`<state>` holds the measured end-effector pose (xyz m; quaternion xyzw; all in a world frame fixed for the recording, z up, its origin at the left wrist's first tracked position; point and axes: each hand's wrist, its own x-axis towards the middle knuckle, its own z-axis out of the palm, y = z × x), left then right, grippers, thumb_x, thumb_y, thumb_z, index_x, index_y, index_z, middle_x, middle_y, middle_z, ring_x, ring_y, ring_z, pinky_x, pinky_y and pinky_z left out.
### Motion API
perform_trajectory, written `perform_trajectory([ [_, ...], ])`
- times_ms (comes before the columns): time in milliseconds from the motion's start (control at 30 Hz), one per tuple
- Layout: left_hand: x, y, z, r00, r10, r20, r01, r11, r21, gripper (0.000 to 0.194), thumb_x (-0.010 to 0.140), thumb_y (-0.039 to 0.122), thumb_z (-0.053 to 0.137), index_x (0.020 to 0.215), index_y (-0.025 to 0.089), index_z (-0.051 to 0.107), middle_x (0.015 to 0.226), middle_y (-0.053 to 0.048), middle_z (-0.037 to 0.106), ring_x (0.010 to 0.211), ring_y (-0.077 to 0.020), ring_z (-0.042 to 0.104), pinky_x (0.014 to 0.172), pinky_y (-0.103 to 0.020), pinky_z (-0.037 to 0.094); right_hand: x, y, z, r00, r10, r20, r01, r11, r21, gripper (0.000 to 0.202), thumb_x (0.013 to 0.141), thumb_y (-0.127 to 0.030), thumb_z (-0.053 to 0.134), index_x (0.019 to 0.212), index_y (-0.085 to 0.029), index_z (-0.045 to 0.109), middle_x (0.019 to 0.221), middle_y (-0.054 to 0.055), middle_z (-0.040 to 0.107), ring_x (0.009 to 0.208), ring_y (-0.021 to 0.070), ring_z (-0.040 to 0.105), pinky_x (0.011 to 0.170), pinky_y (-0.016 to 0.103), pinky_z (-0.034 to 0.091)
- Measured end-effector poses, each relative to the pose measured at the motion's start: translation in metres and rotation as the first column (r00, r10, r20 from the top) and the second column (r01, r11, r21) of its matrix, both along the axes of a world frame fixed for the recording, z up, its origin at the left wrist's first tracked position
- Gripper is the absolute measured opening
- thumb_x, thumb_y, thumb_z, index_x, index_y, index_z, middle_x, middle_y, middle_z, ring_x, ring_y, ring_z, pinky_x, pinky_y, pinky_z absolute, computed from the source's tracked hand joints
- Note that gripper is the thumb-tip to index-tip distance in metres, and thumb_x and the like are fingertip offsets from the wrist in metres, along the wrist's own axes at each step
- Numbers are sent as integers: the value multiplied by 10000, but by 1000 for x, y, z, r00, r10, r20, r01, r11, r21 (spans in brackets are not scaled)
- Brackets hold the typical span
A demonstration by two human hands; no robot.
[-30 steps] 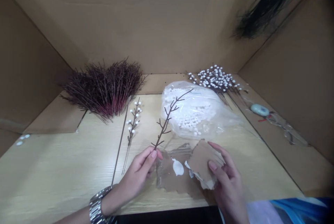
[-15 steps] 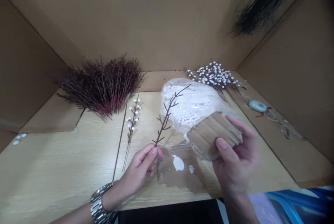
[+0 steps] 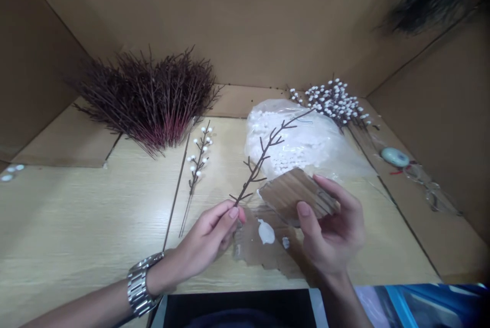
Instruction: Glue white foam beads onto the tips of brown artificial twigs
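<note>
Pinched in my left hand (image 3: 218, 226) is the lower end of a bare brown twig (image 3: 262, 157), which slants up to the right over the plastic bag. My right hand (image 3: 335, 226) grips a small piece of corrugated cardboard (image 3: 296, 195) between thumb and fingers, just right of the twig. Beneath both hands lies a flat cardboard sheet (image 3: 254, 251) bearing a white blob (image 3: 266, 232) and a smaller white spot (image 3: 286, 242). A twig with white beads (image 3: 199, 159) rests on the table left of the bag of white beads (image 3: 291, 144).
A large pile of dark twigs (image 3: 153, 98) stands back left. White-beaded twigs (image 3: 337, 101) lie back right, near a pale green oval object (image 3: 394, 156) and clear glasses (image 3: 432, 190). White pieces (image 3: 6, 178) sit far left. Cardboard walls (image 3: 248, 22) surround the table.
The view has shifted a little. My right hand has brought the cardboard piece left, closer to the twig, with its face tilted flatter. My left hand still holds the twig.
</note>
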<state>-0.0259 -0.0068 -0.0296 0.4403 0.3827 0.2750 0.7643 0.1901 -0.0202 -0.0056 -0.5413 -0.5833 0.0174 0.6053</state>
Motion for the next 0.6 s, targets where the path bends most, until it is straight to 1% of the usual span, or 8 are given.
perform_trajectory([
  [167,0,0,4,999,-16,-47,18,999,49,367,1042,508,456,958,192,622,650,70,357,536,-99,339,490,-243,262,-3,-2,-4,999,19,37,-20,999,26,471,827,-184,730,1282,-277,652,1117,41,721,970,228,709,833,387,593],
  [300,-1,1,5,995,-30,-93,36,997,65,380,1038,523,448,958,198,628,634,71,352,548,-111,344,505,-248,276,-3,-2,-6,999,-6,40,6,1000,15,465,837,-190,722,1286,-283,645,1124,41,713,980,232,704,842,406,593],
  [467,-1,1,5,995,-34,-94,42,996,77,373,1039,519,450,970,201,632,631,68,357,545,-112,338,499,-249,264,-3,-2,-4,998,16,64,-16,1000,4,486,833,-183,725,1300,-285,643,1127,40,719,972,223,707,822,382,602],
  [600,-1,1,5,995,-37,-87,43,997,65,371,1040,519,449,972,203,632,633,70,346,541,-106,332,494,-245,256,-3,-2,-2,999,12,42,-13,1000,14,468,826,-177,727,1279,-270,658,1126,44,718,986,218,699,843,369,594],
])
